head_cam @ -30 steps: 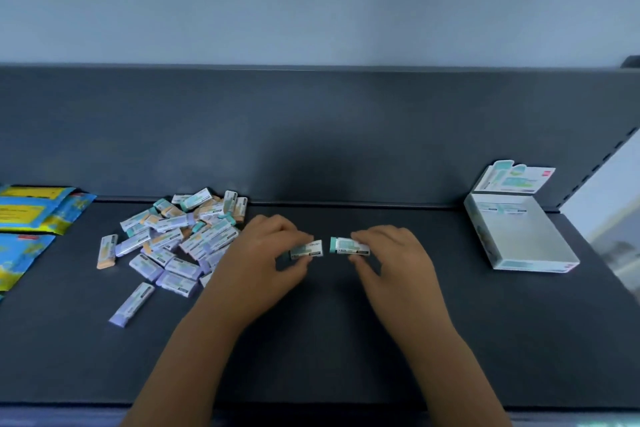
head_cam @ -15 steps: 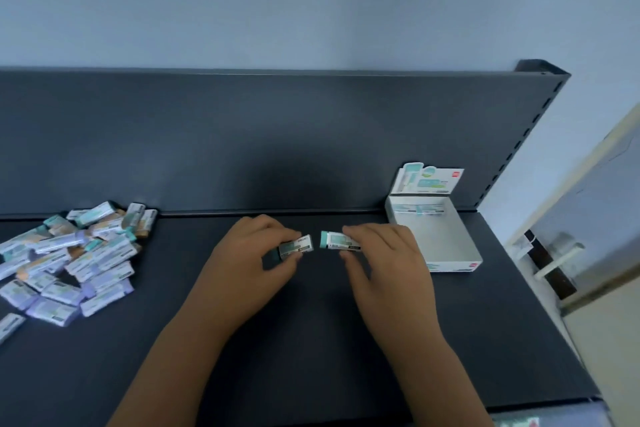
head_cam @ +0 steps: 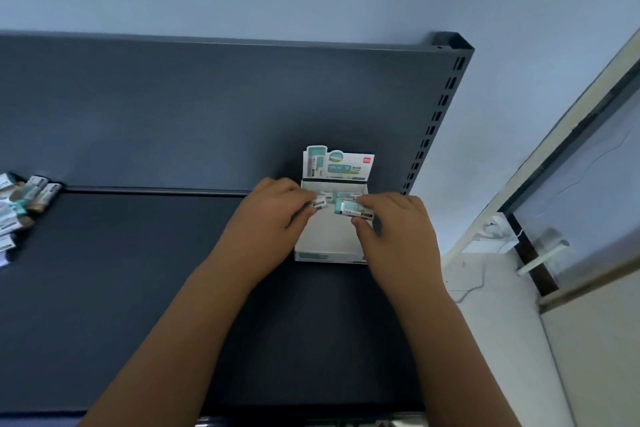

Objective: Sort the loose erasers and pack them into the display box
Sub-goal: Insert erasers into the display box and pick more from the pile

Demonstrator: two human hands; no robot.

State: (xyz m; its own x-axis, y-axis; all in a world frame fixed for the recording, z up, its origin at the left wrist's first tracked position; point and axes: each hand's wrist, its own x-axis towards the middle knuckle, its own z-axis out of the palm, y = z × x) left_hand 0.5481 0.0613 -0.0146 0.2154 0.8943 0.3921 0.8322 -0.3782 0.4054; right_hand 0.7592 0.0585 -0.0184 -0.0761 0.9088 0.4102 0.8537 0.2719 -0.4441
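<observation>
The white display box [head_cam: 327, 243] stands on the dark shelf at centre right, its printed header card [head_cam: 337, 163] upright at the back. My left hand [head_cam: 273, 215] pinches a small sleeved eraser [head_cam: 320, 203] over the box's left side. My right hand [head_cam: 398, 229] pinches a teal-ended eraser [head_cam: 353, 210] over the box's middle. A few erasers [head_cam: 346, 197] lie inside the box at its back. The pile of loose erasers [head_cam: 20, 204] sits at the far left edge of view.
The dark shelf board [head_cam: 138, 270] ends just right of the box at a slotted upright [head_cam: 436, 121]. Beyond it are a pale wall, a window frame [head_cam: 554, 204] and a white ledge with a cable [head_cam: 485, 274].
Both hands have carried their erasers to the right, from the middle of the shelf to above the display box. The view has swung right, so the loose pile now sits at the left edge.
</observation>
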